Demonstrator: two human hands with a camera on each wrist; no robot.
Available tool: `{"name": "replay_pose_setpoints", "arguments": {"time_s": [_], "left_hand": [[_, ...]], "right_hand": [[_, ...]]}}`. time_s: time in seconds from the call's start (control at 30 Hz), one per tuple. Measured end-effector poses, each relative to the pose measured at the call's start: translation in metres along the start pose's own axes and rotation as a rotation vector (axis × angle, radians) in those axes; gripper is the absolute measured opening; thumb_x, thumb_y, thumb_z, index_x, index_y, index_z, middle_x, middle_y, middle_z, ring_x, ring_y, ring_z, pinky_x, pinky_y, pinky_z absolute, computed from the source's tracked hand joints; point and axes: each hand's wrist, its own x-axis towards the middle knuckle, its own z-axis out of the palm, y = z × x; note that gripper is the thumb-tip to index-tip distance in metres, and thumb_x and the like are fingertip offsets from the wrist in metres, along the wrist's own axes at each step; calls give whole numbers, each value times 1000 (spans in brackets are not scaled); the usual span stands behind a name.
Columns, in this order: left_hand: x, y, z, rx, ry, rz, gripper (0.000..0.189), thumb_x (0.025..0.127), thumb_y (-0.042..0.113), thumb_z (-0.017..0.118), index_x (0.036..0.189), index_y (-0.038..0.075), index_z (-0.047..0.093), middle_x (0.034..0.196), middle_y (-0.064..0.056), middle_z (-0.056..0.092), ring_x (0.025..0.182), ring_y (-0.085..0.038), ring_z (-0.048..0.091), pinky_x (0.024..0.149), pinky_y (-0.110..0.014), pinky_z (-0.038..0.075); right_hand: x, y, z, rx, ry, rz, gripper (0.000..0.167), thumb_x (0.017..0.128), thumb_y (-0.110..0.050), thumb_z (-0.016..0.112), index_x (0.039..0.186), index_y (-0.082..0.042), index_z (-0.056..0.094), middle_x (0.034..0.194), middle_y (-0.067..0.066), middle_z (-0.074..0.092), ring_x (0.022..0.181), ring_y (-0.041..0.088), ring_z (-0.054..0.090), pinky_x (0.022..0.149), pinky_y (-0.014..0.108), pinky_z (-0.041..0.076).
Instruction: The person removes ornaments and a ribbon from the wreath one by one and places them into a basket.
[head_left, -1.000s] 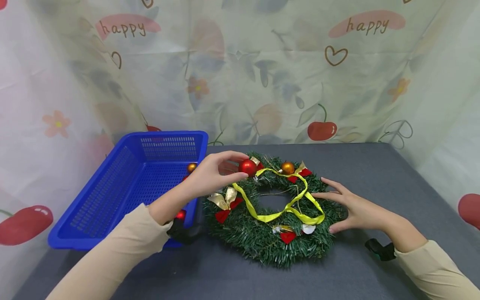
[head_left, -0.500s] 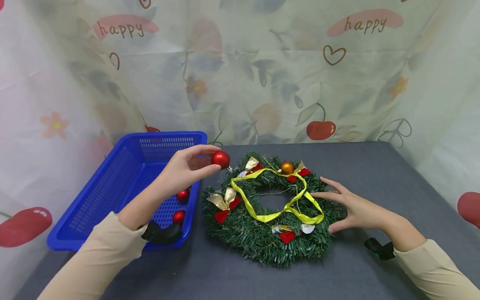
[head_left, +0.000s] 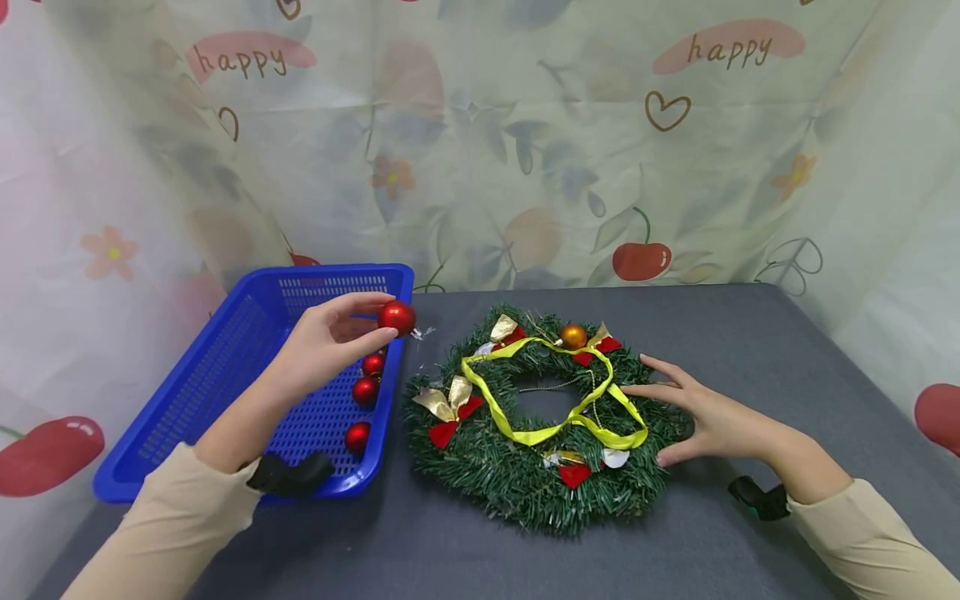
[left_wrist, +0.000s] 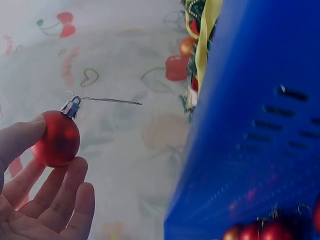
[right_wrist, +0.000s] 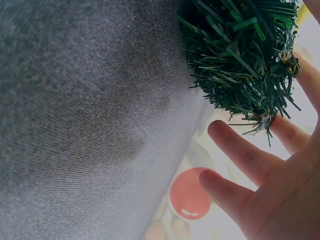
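Observation:
Between the thumb and fingers of my left hand (head_left: pixel 318 337) I pinch a red Christmas ball (head_left: pixel 397 317), held above the right rim of the blue basket. In the left wrist view the ball (left_wrist: pixel 59 139) shows a silver cap and a thin wire loop sticking out. A green wreath (head_left: pixel 525 492) lies flat on the table, dressed with a yellow ribbon (head_left: pixel 531 436), gold and red bows (head_left: pixel 450 408) and one orange ball (head_left: pixel 573 336). My right hand (head_left: pixel 712 421) rests at the wreath's right edge, fingers spread and fairly straight, gripping nothing.
The blue plastic basket (head_left: pixel 172 400) stands left of the wreath. Several red balls (head_left: pixel 365 391) lie along its right side. Dark grey cloth (head_left: pixel 720 325) covers the table, and a printed curtain (head_left: pixel 480 167) hangs behind and at both sides.
My left hand has carried the red ball leftward, from over the wreath's upper left to the basket's right rim. The right hand and the wreath have stayed in place.

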Motion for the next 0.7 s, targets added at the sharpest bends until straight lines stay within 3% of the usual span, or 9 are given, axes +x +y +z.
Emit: {"name": "replay_pose_setpoints", "arguments": {"time_s": [0.17,0.7], "left_hand": [[-3,-6,-9,4,21,-24,49,88,35,64,132,17,52,133,-8,55,117,-28,59,99,-51,44],[-6,-29,-29,50,76,-66,53,90,38,59,136,13,47,137,-14,50,119,-33,56,98,-52,45]], "right_hand": [[0,-1,0,3,0,-5,80,72,-53,72,140,-25,42,154,20,8,133,48,27,88,58,44],[0,1,1,-5,1,16,82,70,-55,72,141,-27,41,155,19,7,134,48,26,88,58,44]]}}
